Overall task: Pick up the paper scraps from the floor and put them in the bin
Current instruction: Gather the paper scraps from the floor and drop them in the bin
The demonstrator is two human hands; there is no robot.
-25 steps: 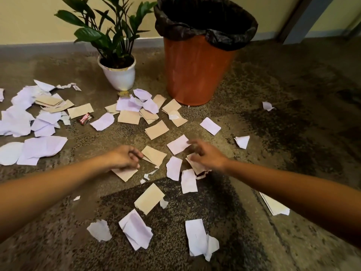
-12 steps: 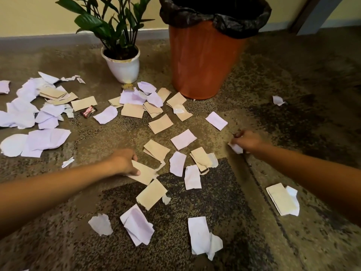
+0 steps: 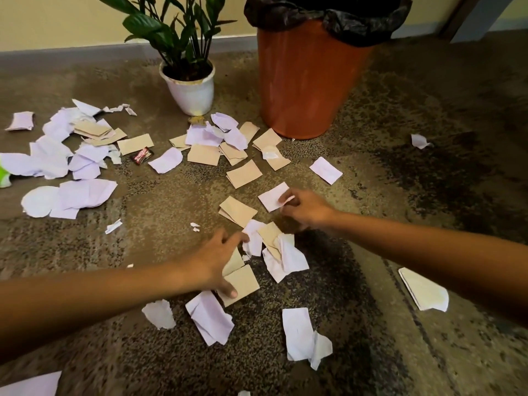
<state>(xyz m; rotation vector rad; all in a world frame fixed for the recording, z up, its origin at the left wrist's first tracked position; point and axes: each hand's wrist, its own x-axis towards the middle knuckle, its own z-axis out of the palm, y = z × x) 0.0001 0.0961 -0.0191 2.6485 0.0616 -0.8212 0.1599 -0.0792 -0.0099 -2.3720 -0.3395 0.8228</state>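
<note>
Gathering paper scraps (image 3: 285, 257) off floor; bin (image 3: 308, 78) beyond.
Light, limp, creasable: pinch edges. Left hand (image 3: 213, 260) spread flat, holding nothing; right hand (image 3: 305, 208) pinching white scrap (image 3: 273, 196).

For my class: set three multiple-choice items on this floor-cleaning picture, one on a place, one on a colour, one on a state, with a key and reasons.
1. Where does the potted plant stand?
A. Left of the bin
B. Inside it
C. Right of it

2. What colour is the bin's liner?
A. White
B. Black
C. Green

3. What is the left hand doing?
A. Gripping the bin
B. Lifted high
C. Spread on a tan scrap

Key: A, the white pot sits left of the orange bin; B, dark plastic folds over the rim; C, its thumb presses the tan scrap on the floor.
</note>
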